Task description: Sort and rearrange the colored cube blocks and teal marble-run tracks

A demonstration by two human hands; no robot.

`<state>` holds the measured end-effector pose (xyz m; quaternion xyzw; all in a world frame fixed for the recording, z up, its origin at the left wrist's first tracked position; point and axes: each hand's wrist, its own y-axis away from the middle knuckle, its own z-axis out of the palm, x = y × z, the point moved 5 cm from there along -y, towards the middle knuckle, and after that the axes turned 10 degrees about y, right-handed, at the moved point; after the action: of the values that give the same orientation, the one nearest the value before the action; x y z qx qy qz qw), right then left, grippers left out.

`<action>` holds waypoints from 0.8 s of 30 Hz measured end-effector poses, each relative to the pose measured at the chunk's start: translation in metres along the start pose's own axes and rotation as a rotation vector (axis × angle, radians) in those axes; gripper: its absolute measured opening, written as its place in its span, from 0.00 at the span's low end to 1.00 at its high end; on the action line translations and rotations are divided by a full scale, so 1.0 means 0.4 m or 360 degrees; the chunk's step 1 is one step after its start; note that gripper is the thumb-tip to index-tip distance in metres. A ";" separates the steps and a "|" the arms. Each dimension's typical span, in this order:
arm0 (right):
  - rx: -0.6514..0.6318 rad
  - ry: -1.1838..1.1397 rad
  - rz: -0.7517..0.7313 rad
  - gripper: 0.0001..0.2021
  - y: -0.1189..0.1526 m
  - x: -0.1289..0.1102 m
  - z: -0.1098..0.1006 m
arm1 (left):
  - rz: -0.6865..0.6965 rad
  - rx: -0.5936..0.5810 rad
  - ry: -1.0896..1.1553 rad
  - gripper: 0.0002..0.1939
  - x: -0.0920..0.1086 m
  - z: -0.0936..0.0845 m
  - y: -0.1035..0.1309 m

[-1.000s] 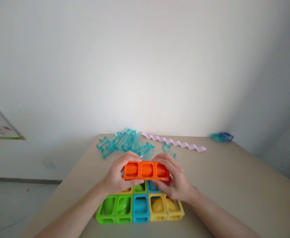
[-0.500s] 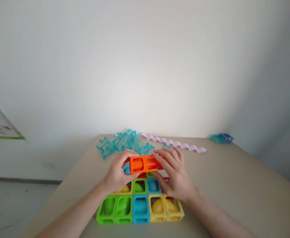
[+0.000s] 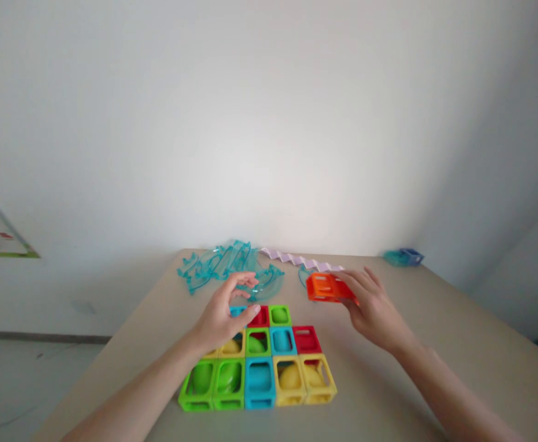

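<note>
My right hand (image 3: 373,307) grips an orange block (image 3: 325,287) with open windows, held above the table to the right of the joined blocks. Over the upper left of those blocks hovers my left hand (image 3: 223,313), its fingers curved and apart with nothing between them. The joined blocks form stepped rows of hollow cubes: green blocks (image 3: 229,380), a blue block (image 3: 260,382) and yellow blocks (image 3: 290,380) in front, a red block (image 3: 306,339) at the right of the middle row. My left hand and forearm hide part of the left side.
Clear teal plastic track-like pieces (image 3: 232,261) lie heaped at the back left of the table (image 3: 416,368). A zigzag lilac strip (image 3: 292,258) runs along the back. Beside the back right corner are a dark blue block (image 3: 411,256) and a teal piece (image 3: 392,258).
My left hand has let go of the orange block. My right hand has carried it to the right, away from above the joined blocks, uncovering their back row.
</note>
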<state>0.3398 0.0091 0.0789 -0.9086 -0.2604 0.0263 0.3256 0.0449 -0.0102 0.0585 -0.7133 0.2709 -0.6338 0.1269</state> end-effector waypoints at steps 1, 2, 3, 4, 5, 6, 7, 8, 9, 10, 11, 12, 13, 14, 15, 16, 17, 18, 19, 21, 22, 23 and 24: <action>-0.0059 0.0020 0.0036 0.20 0.027 0.047 0.003 | 0.0000 0.0014 0.0000 0.23 -0.001 -0.001 -0.002; -0.0135 0.0038 0.0066 0.20 0.055 0.092 0.007 | -0.0002 0.0027 -0.0002 0.23 -0.002 -0.002 -0.004; -0.0203 0.0053 0.0105 0.20 0.084 0.136 0.008 | -0.0004 0.0038 -0.0004 0.22 -0.003 -0.003 -0.006; -0.0261 0.0069 0.0146 0.19 0.111 0.176 0.008 | -0.0008 0.0047 -0.0007 0.22 -0.004 -0.004 -0.007; -0.0336 0.0081 0.0172 0.19 0.136 0.210 0.008 | -0.0013 0.0050 -0.0009 0.21 -0.005 -0.004 -0.008; -0.0403 0.0088 0.0194 0.19 0.159 0.237 0.008 | -0.0018 0.0046 -0.0009 0.20 -0.005 -0.004 -0.008; -0.0460 0.0091 0.0214 0.19 0.177 0.258 0.006 | -0.0022 0.0039 -0.0006 0.20 -0.004 -0.004 -0.008; -0.0514 0.0090 0.0230 0.20 0.191 0.272 0.005 | -0.0026 0.0034 0.0000 0.20 -0.004 -0.003 -0.008; -0.0561 0.0090 0.0245 0.20 0.203 0.282 0.004 | -0.0034 0.0028 0.0006 0.20 -0.004 -0.003 -0.007; -0.0601 0.0090 0.0259 0.20 0.211 0.288 0.005 | -0.0041 0.0025 0.0011 0.19 -0.004 -0.003 -0.006; -0.0638 0.0091 0.0269 0.21 0.217 0.291 0.007 | -0.0045 0.0027 0.0014 0.19 -0.004 -0.003 -0.006; -0.0670 0.0091 0.0277 0.21 0.221 0.292 0.010 | -0.0049 0.0031 0.0016 0.19 -0.004 -0.003 -0.005; -0.0697 0.0088 0.0285 0.21 0.224 0.293 0.014 | -0.0053 0.0033 0.0017 0.19 -0.004 -0.004 -0.005; -0.0719 0.0084 0.0294 0.21 0.225 0.293 0.018 | -0.0055 0.0034 0.0018 0.19 -0.005 -0.004 -0.005; -0.0729 0.0085 0.0302 0.21 0.224 0.292 0.020 | -0.0055 0.0036 0.0019 0.19 -0.005 -0.005 -0.005; -0.0719 0.0092 0.0306 0.22 0.220 0.289 0.020 | -0.0054 0.0037 0.0020 0.19 -0.005 -0.005 -0.006; -0.0679 0.0107 0.0303 0.23 0.212 0.281 0.016 | -0.0055 0.0038 0.0020 0.18 -0.005 -0.006 -0.006; -0.0606 0.0122 0.0278 0.25 0.198 0.266 0.008 | -0.0054 0.0037 0.0017 0.18 -0.004 -0.006 -0.007; -0.0510 0.0125 0.0227 0.27 0.179 0.242 -0.004 | -0.0055 0.0035 0.0013 0.18 -0.003 -0.006 -0.008; -0.0282 0.0057 0.0046 0.29 0.126 0.162 -0.032 | -0.0062 0.0030 0.0006 0.17 -0.002 -0.005 -0.009; -0.0190 -0.0023 -0.0044 0.27 0.095 0.112 -0.043 | -0.0070 0.0029 0.0010 0.16 -0.001 -0.003 -0.009; -0.0108 -0.0110 -0.0103 0.25 0.061 0.059 -0.053 | -0.0079 0.0032 0.0027 0.16 -0.001 -0.002 -0.009; -0.0042 -0.0214 -0.0156 0.22 0.025 0.004 -0.059 | -0.0089 0.0043 0.0061 0.15 -0.001 -0.002 -0.010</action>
<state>0.3507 -0.0101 0.0915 -0.8950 -0.3263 0.0679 0.2963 0.0448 -0.0066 0.0603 -0.7064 0.2447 -0.6543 0.1135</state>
